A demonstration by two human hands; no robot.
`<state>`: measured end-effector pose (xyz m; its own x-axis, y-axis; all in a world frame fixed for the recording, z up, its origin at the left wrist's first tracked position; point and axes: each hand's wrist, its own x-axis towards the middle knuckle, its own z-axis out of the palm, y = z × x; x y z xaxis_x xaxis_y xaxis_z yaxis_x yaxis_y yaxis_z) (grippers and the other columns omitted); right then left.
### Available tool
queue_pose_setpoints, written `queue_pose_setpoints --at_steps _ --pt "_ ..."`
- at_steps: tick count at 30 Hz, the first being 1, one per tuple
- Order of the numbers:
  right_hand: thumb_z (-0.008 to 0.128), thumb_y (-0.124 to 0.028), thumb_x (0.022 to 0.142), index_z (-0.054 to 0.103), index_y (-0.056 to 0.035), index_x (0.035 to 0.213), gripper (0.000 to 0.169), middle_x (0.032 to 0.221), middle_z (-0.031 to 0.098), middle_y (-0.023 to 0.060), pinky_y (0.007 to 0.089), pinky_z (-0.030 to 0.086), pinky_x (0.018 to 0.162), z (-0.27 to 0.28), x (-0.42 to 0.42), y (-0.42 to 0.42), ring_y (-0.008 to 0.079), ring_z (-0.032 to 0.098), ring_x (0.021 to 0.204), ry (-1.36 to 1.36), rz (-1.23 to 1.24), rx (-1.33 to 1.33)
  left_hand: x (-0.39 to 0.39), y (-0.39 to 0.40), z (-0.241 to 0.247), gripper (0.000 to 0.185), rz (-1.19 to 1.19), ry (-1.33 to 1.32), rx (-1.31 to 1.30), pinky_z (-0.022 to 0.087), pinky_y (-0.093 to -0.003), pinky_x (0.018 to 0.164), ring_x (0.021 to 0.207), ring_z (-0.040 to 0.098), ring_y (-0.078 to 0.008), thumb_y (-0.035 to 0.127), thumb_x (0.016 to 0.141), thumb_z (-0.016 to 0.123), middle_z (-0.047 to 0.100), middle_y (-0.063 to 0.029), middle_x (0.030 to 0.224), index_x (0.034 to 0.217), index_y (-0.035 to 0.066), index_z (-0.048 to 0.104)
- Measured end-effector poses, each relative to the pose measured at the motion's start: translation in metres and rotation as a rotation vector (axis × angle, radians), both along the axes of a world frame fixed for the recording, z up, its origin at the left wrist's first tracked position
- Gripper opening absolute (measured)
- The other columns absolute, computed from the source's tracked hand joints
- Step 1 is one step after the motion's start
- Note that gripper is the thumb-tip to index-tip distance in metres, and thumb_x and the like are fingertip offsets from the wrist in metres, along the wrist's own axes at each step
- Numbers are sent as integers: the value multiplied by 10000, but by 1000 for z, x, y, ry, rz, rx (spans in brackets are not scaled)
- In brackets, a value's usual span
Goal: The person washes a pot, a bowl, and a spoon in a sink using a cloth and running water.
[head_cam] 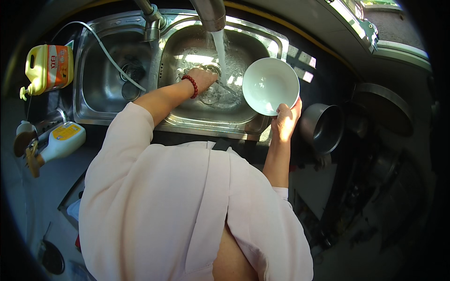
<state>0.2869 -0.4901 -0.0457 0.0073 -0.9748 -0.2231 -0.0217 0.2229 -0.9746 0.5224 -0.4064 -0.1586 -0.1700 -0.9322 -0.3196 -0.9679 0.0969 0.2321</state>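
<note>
My right hand (287, 117) grips a white bowl (269, 84) by its lower rim, thumb on the inside. The bowl is tilted with its inside towards me, over the right edge of the sink. My left hand (202, 80), with a red bead bracelet (191, 85) at the wrist, reaches down into the right sink basin (182, 109) by the drain. Its fingers are partly hidden; a thin dark shape sticks out beside them, and I cannot tell whether they hold it. Water (219, 49) runs from the faucet (210, 17) just right of that hand.
The left basin (96, 84) has a white hose (105, 52) hanging into it. A yellow pump jug (49, 68) of detergent and a white spray bottle (65, 140) are at the left. A metal pot (325, 128) stands at the right, near a large round lid or pan (386, 105).
</note>
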Motion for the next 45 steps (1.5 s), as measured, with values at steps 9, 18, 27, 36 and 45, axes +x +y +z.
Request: queue_pose_setpoints --at_steps 9,18,27,36,45 --pt "355 92 556 417 56 1146 595 923 505 124 222 422 562 -8 -8 -1 183 527 710 -51 10 85 -70 6 -5 323 8 213 18 519 -456 631 803 622 -352 146 856 405 410 -209 1256 1164 57 447" --pt "371 97 564 390 79 1173 609 1020 504 171 306 446 829 6 9 4 254 546 912 -114 83 183 -36 33 -18 301 109 103 246 500 -430 728 851 608 -360 138 843 446 493 -194 1080 1121 28 410" --pt "365 111 576 344 60 1213 639 1059 482 165 323 435 862 -6 3 7 253 525 965 -127 136 190 -8 -7 -50 243 357 53 153 497 -408 724 860 607 -307 224 895 394 566 -125 1066 1029 54 505" --pt "343 121 552 379 37 1182 636 990 489 151 301 522 619 -19 1 7 252 557 873 -96 124 191 -24 19 -37 526 280 46 365 500 -407 769 920 616 -314 50 849 354 181 -206 1428 1358 106 232" --pt "409 89 607 356 -10 1239 642 1061 473 150 363 550 615 -23 20 24 253 544 905 -122 167 341 4 37 -71 357 547 526 28 491 -355 782 882 624 -266 75 806 502 421 -217 1277 1162 56 497"
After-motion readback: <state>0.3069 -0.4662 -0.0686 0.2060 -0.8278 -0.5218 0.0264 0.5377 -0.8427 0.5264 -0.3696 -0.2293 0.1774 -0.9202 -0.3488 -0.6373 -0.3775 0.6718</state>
